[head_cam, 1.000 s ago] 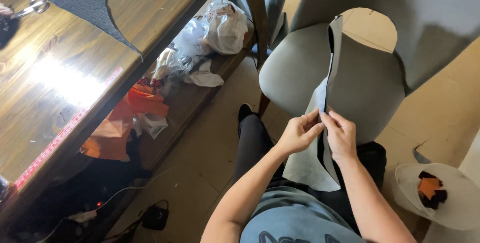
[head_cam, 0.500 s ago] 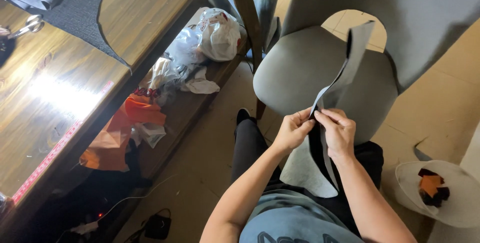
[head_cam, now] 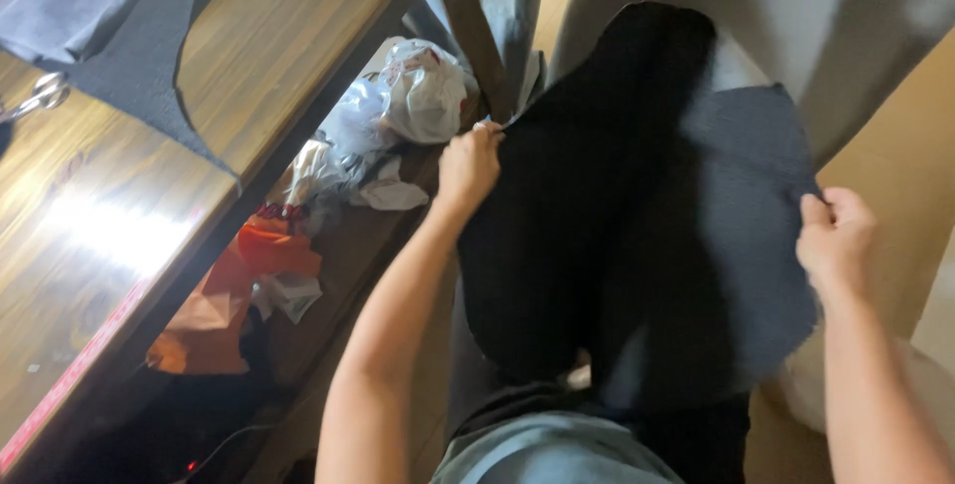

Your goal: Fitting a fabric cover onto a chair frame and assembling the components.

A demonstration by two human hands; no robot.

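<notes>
The dark grey fabric piece (head_cam: 647, 235) is spread wide in front of you, hanging over your lap between your two hands. Your left hand (head_cam: 470, 163) is clenched on its left edge beside the wooden table (head_cam: 269, 56), and your right hand (head_cam: 836, 235) pinches the right edge. Crumpled plastic bags (head_cam: 403, 96) and orange scraps (head_cam: 239, 275) sit on the shelf under the table.

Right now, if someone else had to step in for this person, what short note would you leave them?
Left hand: fingers pinch the left edge of the dark grey fabric piece.
Right hand: fingers pinch its right edge.
The fabric is spread open between both hands over the lap, beside the wooden table.
Done: piece opened out flat.
Left: cannot tell from this view; more grey cloth lies on the table.
</notes>
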